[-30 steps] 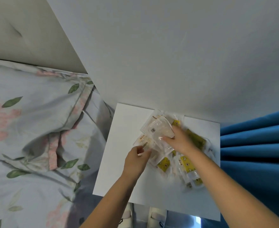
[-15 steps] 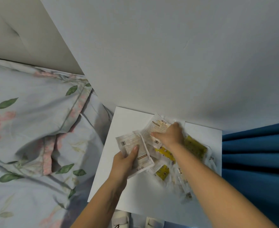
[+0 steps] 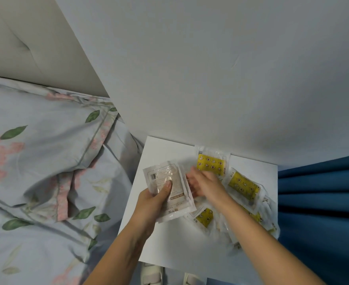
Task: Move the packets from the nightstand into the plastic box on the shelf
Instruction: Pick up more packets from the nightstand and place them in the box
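the left hand [image 3: 151, 202] holds a small stack of pale packets [image 3: 169, 188] above the left part of the white bench [image 3: 165, 239], its grip clamped on them with the thumb pressed across the top packet's clear face and the fingers hidden underneath. the stack is tilted, its barcode corner pointing up and to the left. the right hand [image 3: 205, 185] sits just beside the stack's right edge, palm turned toward it; its fingers look loosely spread and blurred, and i cannot tell whether they pinch the stack's edge or only touch it. to the right of the hands, loose packets lie scattered and overlapping on the bench: one with a yellow patterned panel [image 3: 210, 164] against the wall, another yellow one [image 3: 244, 187] toward the right edge, and a third [image 3: 205, 217] partly under the right forearm, among clear wrappers. a bed with a floral pillow [image 3: 46, 140] lies to the left of the bench, and a blue curtain [image 3: 321, 202] hangs at its right. the plastic box and shelf are out of view.
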`<state>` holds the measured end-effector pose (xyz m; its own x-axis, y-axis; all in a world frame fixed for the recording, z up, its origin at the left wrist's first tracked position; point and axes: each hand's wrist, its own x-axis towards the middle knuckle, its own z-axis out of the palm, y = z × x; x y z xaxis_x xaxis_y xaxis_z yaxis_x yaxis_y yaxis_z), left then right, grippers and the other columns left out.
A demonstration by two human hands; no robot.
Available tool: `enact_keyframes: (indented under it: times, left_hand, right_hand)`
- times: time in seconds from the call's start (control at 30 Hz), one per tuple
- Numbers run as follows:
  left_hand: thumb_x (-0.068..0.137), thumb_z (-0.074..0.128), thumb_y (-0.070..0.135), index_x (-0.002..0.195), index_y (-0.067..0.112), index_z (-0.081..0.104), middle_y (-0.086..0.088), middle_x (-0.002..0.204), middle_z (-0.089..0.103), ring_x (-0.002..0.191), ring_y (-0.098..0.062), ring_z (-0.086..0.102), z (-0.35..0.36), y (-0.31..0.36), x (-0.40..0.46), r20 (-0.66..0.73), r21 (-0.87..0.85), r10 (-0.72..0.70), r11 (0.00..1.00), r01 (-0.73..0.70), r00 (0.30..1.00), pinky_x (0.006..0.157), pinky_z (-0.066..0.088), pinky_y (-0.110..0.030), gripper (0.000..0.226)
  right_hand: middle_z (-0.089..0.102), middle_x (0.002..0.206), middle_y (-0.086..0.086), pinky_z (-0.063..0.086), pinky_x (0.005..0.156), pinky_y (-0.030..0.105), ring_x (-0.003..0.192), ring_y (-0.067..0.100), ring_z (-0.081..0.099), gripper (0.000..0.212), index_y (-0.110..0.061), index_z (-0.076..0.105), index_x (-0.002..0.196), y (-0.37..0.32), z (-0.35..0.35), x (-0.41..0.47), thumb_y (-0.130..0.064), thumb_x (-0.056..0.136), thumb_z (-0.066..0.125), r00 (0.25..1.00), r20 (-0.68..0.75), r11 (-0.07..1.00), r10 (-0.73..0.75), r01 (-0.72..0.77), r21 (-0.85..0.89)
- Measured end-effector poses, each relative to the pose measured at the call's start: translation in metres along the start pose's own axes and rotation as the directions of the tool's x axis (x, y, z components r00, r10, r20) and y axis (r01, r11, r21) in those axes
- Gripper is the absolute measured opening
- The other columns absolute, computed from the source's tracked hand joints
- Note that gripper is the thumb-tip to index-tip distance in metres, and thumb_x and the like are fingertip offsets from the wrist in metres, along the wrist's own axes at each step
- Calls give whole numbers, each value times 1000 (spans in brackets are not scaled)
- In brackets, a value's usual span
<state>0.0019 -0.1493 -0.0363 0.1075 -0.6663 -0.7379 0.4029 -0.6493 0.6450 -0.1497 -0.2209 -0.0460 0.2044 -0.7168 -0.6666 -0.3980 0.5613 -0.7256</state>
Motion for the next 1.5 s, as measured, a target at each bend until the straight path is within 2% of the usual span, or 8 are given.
enact_keyframes:
  times: [0.13, 0.3, 0.6, 0.73, 0.87, 0.97, 1.1, 1.5]
  left_hand:
    - [90, 63, 27, 103, 11, 71, -6, 91, 77, 84, -20, 74, -1, -5, -4, -34, 32, 5, 999, -4, 999, 66, 57, -23, 22]
    - [90, 63, 23, 110, 12, 67, -4, 96, 77, 87, -20, 74, -2, -12, -8, -60, 10, 19, 1000, -19, 998, 69, 56, -25, 23]
    - [90, 63, 21, 109, 12, 67, -6, 96, 77, 88, -22, 74, -7, -24, -15, -66, -11, 2, 1000, -3, 998, 73, 56, -30, 21]
    - [90, 63, 21, 109, 11, 67, -6, 97, 76, 88, -22, 74, -4, -23, -16, -67, -27, 0, 1000, -2, 998, 73, 57, -30, 21]
    - [91, 62, 21, 107, 13, 67, -5, 94, 77, 83, -19, 74, 1, -22, -19, -60, -35, 2, 999, -4, 998, 64, 57, -24, 18]
    - [91, 62, 22, 110, 13, 65, -4, 96, 77, 86, -20, 74, 10, -22, -19, -41, -19, -1, 1000, 1, 999, 67, 57, -25, 22]
    - [91, 62, 24, 112, 15, 64, -3, 97, 77, 87, -19, 74, 25, -27, -18, -17, 4, -18, 1000, 18, 1000, 69, 58, -26, 23]
    - [90, 62, 26, 112, 15, 64, -2, 96, 77, 85, -19, 74, 37, -39, -22, -39, 29, -26, 999, 27, 999, 66, 58, -25, 24]
  right_hand:
    - [57, 127, 10, 43, 92, 34, 118, 27, 51, 55, -8, 52, 128, 12, -40, 32, -33, 83, 72, 878, -445, 876, -174, -68, -477]
    - [31, 145, 14, 33, 105, 42, 133, 31, 31, 97, -10, 32, 140, 17, -57, 60, -54, 67, 79, 927, -372, 625, -52, -260, -736]
    - [56, 132, 2, 29, 100, 43, 124, 30, 48, 66, -29, 41, 138, 16, -48, 54, -52, 81, 67, 981, -159, 563, -115, -68, -823]
    - [51, 74, -6, 37, 67, 28, 77, 18, 53, 26, -15, 59, 89, 6, -47, 44, -36, 82, 72, 926, -160, 801, -341, 197, -565]
    - [71, 86, 1, 56, 74, 35, 78, 19, 68, 31, -9, 67, 98, -9, -80, 26, -27, 76, 79, 941, -261, 969, -218, 177, -172]
    - [73, 100, 6, 56, 85, 41, 92, 25, 69, 33, -14, 70, 99, 3, -114, 17, -35, 75, 79, 988, -151, 930, -19, -38, -364]
    - [54, 126, 8, 47, 95, 42, 121, 31, 50, 59, -16, 62, 111, 37, -133, 16, -57, 70, 75, 974, -224, 591, 47, -207, -780]
    - [57, 103, -4, 50, 73, 31, 93, 19, 58, 50, -28, 44, 93, 57, -136, 8, -30, 66, 86, 999, -44, 750, -29, -7, -661]
